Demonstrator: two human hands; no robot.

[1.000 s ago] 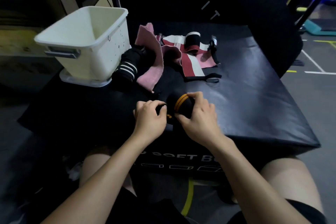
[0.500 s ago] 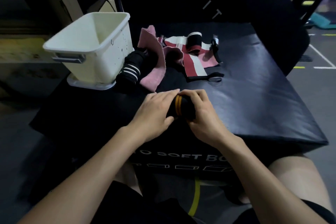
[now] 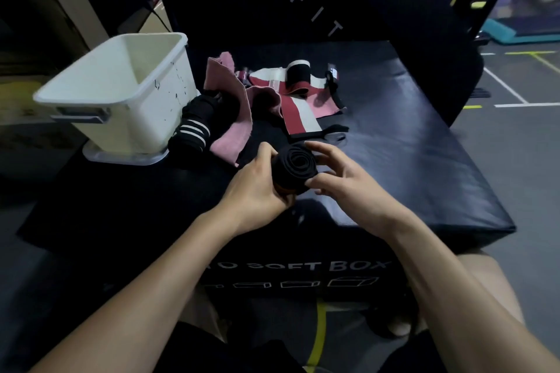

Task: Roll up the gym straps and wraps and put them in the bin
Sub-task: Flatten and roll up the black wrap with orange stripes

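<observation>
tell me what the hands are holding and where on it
A rolled black wrap. The left hand grips round its side; the right hand touches its spiral end and far edge with thumb and fingertips.

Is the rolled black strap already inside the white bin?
No, the rolled black strap is held between both hands above the box, beside the white bin.
</observation>
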